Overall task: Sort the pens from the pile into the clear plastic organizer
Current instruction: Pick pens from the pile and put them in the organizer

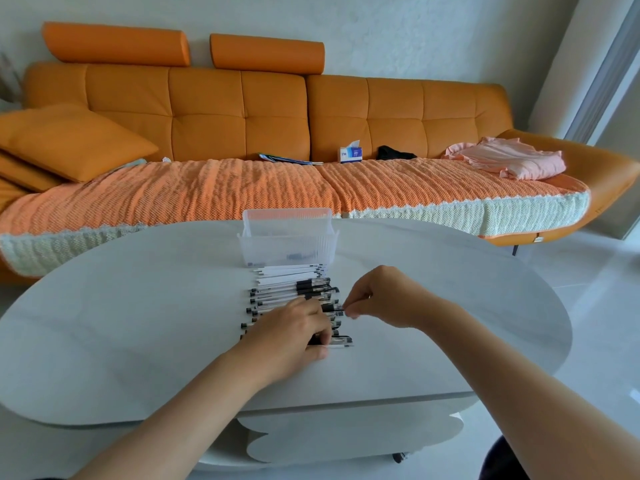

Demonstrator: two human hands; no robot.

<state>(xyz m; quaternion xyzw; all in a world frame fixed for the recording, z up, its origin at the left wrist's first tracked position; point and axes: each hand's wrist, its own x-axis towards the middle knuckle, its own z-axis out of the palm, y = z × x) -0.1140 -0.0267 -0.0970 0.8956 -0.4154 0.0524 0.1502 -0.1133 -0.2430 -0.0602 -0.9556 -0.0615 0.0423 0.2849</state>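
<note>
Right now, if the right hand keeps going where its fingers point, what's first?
The right hand points left, seemingly pinching one pen of the pen pile. Going on, it would meet that pile first, then probably the left hand; depth unclear.

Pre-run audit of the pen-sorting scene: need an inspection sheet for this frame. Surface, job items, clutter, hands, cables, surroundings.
Surface: white oval table, smooth.
Job's things: pen pile in a rough stack mid-table; clear organizer just behind it, a few dark items showing through its wall.
Clutter: nothing seen.
Hands: left hand lies on the pile, fingers bent over pens, grip unclear; right hand pinches a pen at the pile's right edge.
Cables: nothing seen.
Surroundings: orange sofa behind the table, with a tissue box, pink cloth and cushion on it.
</note>
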